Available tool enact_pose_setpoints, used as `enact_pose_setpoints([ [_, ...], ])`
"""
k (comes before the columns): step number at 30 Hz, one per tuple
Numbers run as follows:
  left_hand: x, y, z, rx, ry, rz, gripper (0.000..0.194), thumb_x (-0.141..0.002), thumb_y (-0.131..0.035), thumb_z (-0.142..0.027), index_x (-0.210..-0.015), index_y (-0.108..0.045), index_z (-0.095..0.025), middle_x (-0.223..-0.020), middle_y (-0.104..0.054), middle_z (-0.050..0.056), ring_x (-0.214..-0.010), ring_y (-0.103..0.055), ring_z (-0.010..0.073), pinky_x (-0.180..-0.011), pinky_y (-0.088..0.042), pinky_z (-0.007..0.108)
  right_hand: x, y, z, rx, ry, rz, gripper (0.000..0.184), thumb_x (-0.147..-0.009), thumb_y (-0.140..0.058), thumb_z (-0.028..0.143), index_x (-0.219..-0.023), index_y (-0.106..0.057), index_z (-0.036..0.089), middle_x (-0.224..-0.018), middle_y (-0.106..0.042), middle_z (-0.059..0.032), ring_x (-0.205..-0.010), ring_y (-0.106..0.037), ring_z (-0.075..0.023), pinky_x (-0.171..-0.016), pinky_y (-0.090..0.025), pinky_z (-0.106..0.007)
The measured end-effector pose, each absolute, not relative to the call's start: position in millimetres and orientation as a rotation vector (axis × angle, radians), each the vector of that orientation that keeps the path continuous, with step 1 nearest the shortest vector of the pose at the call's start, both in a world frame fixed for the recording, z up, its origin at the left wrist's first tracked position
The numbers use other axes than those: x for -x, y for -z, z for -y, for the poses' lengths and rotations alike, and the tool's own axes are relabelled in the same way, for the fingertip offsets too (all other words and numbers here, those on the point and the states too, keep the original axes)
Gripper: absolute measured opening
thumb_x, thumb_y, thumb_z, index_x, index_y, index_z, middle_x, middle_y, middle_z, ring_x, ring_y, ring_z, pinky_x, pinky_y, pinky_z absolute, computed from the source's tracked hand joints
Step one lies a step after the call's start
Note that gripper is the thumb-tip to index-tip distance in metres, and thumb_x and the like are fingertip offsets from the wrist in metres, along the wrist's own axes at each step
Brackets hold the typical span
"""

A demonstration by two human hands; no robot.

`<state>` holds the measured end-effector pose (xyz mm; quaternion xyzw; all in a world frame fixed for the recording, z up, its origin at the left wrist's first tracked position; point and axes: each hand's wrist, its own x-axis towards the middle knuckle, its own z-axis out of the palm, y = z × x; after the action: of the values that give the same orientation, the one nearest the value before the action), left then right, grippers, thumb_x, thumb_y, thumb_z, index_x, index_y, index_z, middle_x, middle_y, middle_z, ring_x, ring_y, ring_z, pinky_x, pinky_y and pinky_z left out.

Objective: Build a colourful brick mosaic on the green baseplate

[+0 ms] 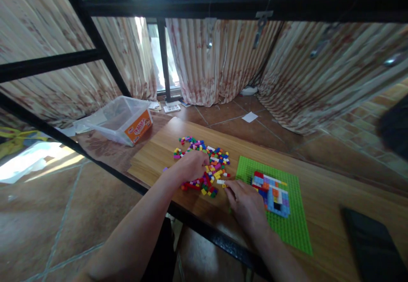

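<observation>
My left hand (193,164) reaches into a loose pile of small toy building bricks (217,174) of many colours. Its fingers are bent downward and closed; anything between them is hidden. My right hand (245,199) lies low over the tabletop, between the pile and a green baseplate (299,214). A small yellow brick (224,185) shows at its thumb and fingertips, beside a white brick (220,181). On the baseplate is a flat build of bricks (279,197) in light blue, white, orange, red and purple, partly covered by my right hand.
The wooden table (325,193) has a dark flat device (371,241) at its right. A clear plastic box (119,116) with an orange label stands beyond the left end. Black metal bars (204,7) cross in front. Papers (250,117) lie on the tiled floor near curtains.
</observation>
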<state>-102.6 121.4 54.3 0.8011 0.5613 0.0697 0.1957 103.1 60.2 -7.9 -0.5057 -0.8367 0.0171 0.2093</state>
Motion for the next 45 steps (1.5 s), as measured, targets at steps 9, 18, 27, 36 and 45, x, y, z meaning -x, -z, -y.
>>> enact_pose_setpoints([
  [9,119.9,-46.2,-139.7,-2.184,-0.335,-1.85,0.023,-0.078,-0.048,-0.011,-0.081,-0.07,-0.017,-0.075,-0.069,0.007,-0.075,-0.064,0.0206,-0.07,-0.045,0.028,-104.4,9.3,-59.0,1.213,-0.137,2.263,0.021,-0.092,-0.047,0.018,-0.099,-0.067,0.019,-0.098,-0.073,-0.006,-0.084,-0.067,-0.0174,-0.076,-0.048,-0.029],
  [18,133.6,-39.8,-149.7,-2.066,-0.386,-2.126,0.031,-0.084,-0.046,-0.012,-0.108,-0.066,-0.016,-0.103,-0.068,0.012,-0.093,-0.064,0.0221,-0.082,-0.048,0.03,-110.9,5.7,-60.2,1.175,-0.175,2.229,0.019,-0.091,-0.048,0.017,-0.095,-0.067,0.02,-0.093,-0.072,-0.0041,-0.084,-0.067,-0.0172,-0.077,-0.049,-0.029],
  [27,117.6,-26.9,-156.6,-2.157,-0.238,-2.143,0.025,-0.087,-0.046,-0.017,-0.096,-0.069,-0.014,-0.097,-0.069,0.013,-0.095,-0.065,0.0238,-0.084,-0.049,0.031,-113.9,4.5,-59.1,1.149,-0.233,2.219,0.02,-0.092,-0.047,0.017,-0.095,-0.067,0.021,-0.092,-0.072,-0.0037,-0.084,-0.066,-0.0164,-0.077,-0.049,-0.029],
  [36,116.3,-38.4,-157.4,-1.865,-0.706,-1.812,0.018,-0.081,-0.055,-0.015,-0.086,-0.072,-0.014,-0.084,-0.072,0.007,-0.081,-0.065,0.019,-0.074,-0.049,0.028,-115.9,-1.7,-60.2,1.216,-0.393,2.057,0.021,-0.091,-0.049,0.023,-0.096,-0.07,0.023,-0.091,-0.073,-0.0039,-0.083,-0.067,-0.0177,-0.078,-0.051,-0.032],
  [45,59.7,-42.5,-121.3,-1.141,-0.738,-0.832,0.021,-0.064,-0.077,-0.021,-0.08,-0.069,-0.011,-0.068,-0.067,0.0,-0.061,-0.058,0.0079,-0.062,-0.045,0.02,-108.3,-19.2,-66.5,1.289,-1.073,1.325,0.033,-0.078,-0.067,0.045,-0.097,-0.07,0.018,-0.079,-0.07,-0.0035,-0.07,-0.063,-0.016,-0.064,-0.052,-0.029],
])
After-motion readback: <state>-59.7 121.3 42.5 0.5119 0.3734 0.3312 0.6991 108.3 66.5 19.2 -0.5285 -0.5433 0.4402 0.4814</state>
